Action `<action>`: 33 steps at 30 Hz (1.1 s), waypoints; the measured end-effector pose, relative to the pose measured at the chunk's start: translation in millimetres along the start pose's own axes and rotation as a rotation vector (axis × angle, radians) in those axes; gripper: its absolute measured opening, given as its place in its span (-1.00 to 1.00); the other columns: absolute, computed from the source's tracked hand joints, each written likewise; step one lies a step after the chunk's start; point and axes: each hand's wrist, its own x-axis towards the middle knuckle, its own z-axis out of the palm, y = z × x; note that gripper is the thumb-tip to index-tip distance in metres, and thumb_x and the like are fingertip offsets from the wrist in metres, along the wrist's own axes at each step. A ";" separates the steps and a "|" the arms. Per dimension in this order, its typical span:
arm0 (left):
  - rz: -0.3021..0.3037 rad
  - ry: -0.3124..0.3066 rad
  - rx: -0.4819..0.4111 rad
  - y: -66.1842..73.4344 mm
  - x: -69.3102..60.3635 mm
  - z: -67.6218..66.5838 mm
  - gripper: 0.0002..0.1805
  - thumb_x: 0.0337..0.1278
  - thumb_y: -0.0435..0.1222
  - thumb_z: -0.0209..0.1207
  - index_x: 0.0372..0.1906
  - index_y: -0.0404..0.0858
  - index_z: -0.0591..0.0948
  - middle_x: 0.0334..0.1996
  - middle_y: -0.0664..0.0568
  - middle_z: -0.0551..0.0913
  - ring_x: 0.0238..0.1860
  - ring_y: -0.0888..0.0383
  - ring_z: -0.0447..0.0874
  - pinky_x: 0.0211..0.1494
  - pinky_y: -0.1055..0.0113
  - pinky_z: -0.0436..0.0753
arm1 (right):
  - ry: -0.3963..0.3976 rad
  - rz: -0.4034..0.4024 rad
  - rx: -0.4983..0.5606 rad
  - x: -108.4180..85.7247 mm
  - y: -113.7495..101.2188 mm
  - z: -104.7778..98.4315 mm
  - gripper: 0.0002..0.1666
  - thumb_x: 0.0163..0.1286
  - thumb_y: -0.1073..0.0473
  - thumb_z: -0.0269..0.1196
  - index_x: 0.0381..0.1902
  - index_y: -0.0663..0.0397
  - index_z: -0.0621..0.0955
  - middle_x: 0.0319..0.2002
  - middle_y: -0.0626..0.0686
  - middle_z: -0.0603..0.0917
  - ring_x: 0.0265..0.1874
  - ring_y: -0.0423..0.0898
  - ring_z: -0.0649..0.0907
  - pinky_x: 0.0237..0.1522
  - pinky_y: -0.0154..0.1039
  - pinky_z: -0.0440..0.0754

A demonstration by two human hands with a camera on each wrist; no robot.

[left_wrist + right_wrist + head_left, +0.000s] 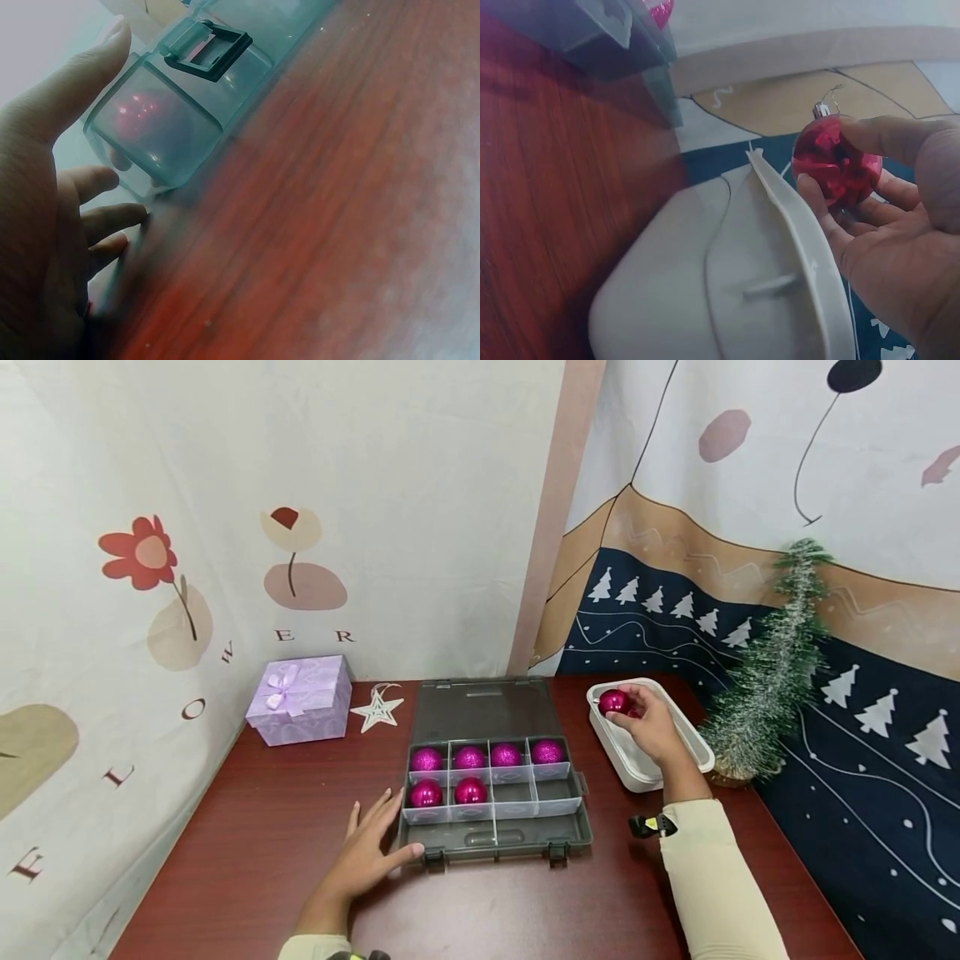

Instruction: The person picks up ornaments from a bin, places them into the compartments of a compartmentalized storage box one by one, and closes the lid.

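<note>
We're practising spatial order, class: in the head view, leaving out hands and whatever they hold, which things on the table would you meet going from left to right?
Lilac gift box → white star → compartment box → white tray → small green tree.

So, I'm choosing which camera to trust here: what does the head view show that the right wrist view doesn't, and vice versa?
Only the head view: the left grip, purple gift box, white star and tinsel tree.
Only the right wrist view: the thin wire loop on the held ball.
Both: the right grip pinching that ball, the white tray, the tabletop and at least part of the organizer box.
</note>
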 end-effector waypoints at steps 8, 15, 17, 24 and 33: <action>-0.003 0.001 0.006 0.6 0.1 -0.6 0.09 0.15 0.16 0.46 0.68 -0.26 0.35 0.63 -0.24 0.45 0.67 -0.43 0.27 0.65 -0.63 -0.22 | -0.048 -0.062 0.061 -10.0 -4.4 11.6 -0.35 0.47 0.40 0.41 0.46 0.34 0.51 0.43 0.40 0.57 0.38 0.14 0.61 0.31 -0.39 0.64; -0.008 -0.012 0.006 1.5 -0.3 -1.4 0.09 0.16 0.17 0.46 0.69 -0.26 0.34 0.63 -0.24 0.44 0.68 -0.42 0.25 0.65 -0.63 -0.23 | -0.073 -0.133 0.136 -20.3 -7.2 27.1 -0.34 0.45 0.45 0.41 0.47 0.36 0.53 0.43 0.42 0.55 0.26 0.00 0.65 0.03 -0.62 0.69; -0.012 -0.014 0.004 1.6 -0.7 -1.5 0.10 0.16 0.17 0.46 0.69 -0.25 0.34 0.63 -0.24 0.43 0.68 -0.42 0.24 0.65 -0.63 -0.23 | -0.084 -0.142 0.124 -23.2 -9.9 30.9 -0.34 0.46 0.42 0.41 0.48 0.34 0.53 0.44 0.40 0.53 0.35 0.21 0.62 0.06 -0.64 0.67; -0.016 -0.010 -0.004 -0.8 -1.0 0.2 0.09 0.16 0.15 0.46 0.68 -0.28 0.34 0.63 -0.27 0.42 0.68 -0.43 0.24 0.65 -0.63 -0.25 | -0.141 -0.161 0.132 -35.0 -14.8 45.1 -0.32 0.49 0.36 0.42 0.51 0.30 0.52 0.45 0.36 0.52 0.42 0.37 0.58 0.17 -0.63 0.61; -0.019 -0.017 -0.015 -4.3 -0.5 3.5 0.08 0.19 0.13 0.46 0.69 -0.29 0.34 0.65 -0.26 0.40 0.69 -0.41 0.23 0.67 -0.60 -0.28 | -0.185 -0.230 0.153 -46.0 -18.5 63.2 -0.34 0.45 0.42 0.43 0.46 0.36 0.54 0.35 0.37 0.55 0.22 0.09 0.67 0.24 -0.62 0.60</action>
